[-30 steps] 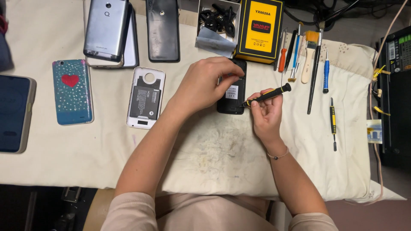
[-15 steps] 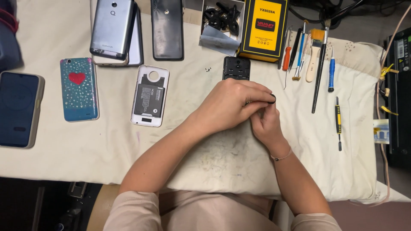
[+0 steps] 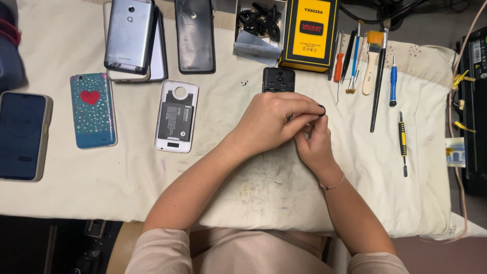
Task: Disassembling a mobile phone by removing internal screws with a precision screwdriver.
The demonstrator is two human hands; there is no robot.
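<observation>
Both hands meet over the cream cloth-covered tabletop [image 3: 101,167]. The left hand [image 3: 271,122] is curled over the lower part of a small black phone body with exposed back [image 3: 278,80], which lies flat on the cloth; only its upper end shows beyond the knuckles. The left grip is closed, fingertips pinched together against those of the right hand [image 3: 314,144]. The right grip is likewise closed, and a small black rounded tool end [image 3: 321,108] protrudes just above the pinched fingers; how much of the tool lies inside either grip cannot be told. Just left of the grip rests a white phone shell with black battery [image 3: 176,115], and farther left a teal phone case with a red heart [image 3: 93,109]. Beyond the grip stands a yellow and black box [image 3: 311,31], beside an open carton of black parts [image 3: 258,23]. To the right of the grip lies a row of hand tools: an orange-handled screwdriver [image 3: 339,67], a tan bristle brush [image 3: 371,61], a blue-handled screwdriver [image 3: 393,83] and a yellow and black screwdriver [image 3: 402,142].
</observation>
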